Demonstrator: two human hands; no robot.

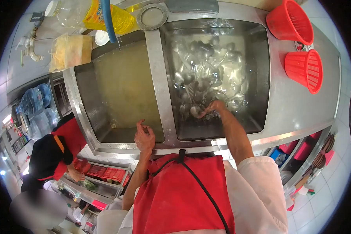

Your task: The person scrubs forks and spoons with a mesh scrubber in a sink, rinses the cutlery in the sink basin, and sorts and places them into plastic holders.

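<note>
Grip of my right hand (pixel 216 107): I cannot tell; spoons (pixel 199 74) lie beside and ahead. My left hand (pixel 145 137), fingers slack, is farther.

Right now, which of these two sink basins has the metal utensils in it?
The right basin, where your right hand reaches in among the metal utensils. The left basin shows cloudy, yellowish water and no visible utensils.
</note>
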